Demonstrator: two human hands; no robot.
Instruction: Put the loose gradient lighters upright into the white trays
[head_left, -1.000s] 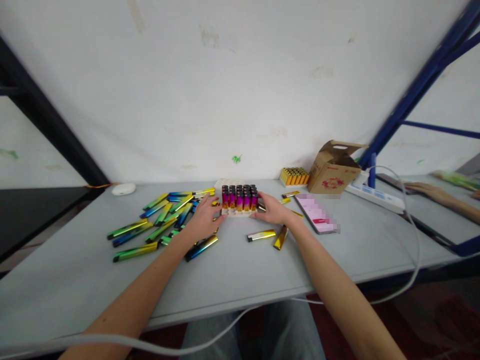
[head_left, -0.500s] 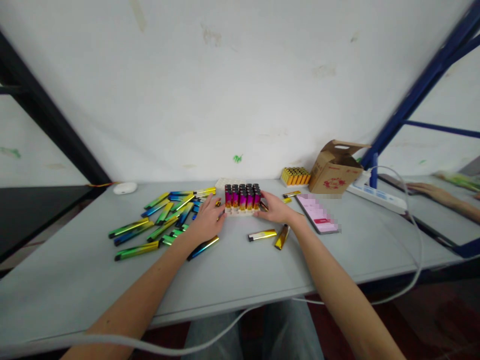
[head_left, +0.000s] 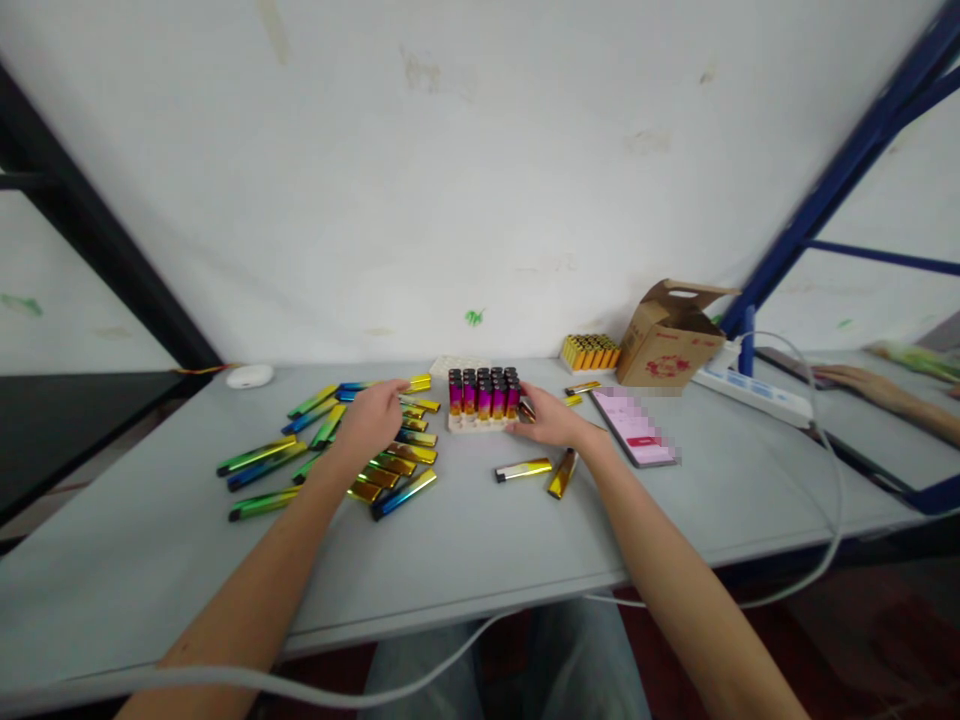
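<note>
A white tray [head_left: 480, 424] near the wall bears several upright purple-and-orange lighters [head_left: 484, 395] with black tops. My right hand [head_left: 546, 415] is at the tray's right side, its fingers round a dark, shiny lighter [head_left: 527, 409]. To the left, my left hand [head_left: 373, 418] is over a spread of green, blue and gold lighters [head_left: 409, 453], with its fingers pinched together at a shiny lighter whose hold is partly hidden. A yellow lighter [head_left: 523, 469] and a gold one [head_left: 562, 474] lie in front of my right hand.
A block of yellow-orange lighters [head_left: 591, 353] stands by an open cardboard box [head_left: 670, 340]. A phone [head_left: 636, 428], a power strip [head_left: 754, 392] and a white case [head_left: 250, 376] lie on the table [head_left: 465, 550]. A white cable crosses the front. Another person's hand [head_left: 862, 378] shows at far right.
My left hand has moved left from the tray to the loose lighters, and its fingers have closed. More gold lighters now show where it was. My right hand has hardly moved.
</note>
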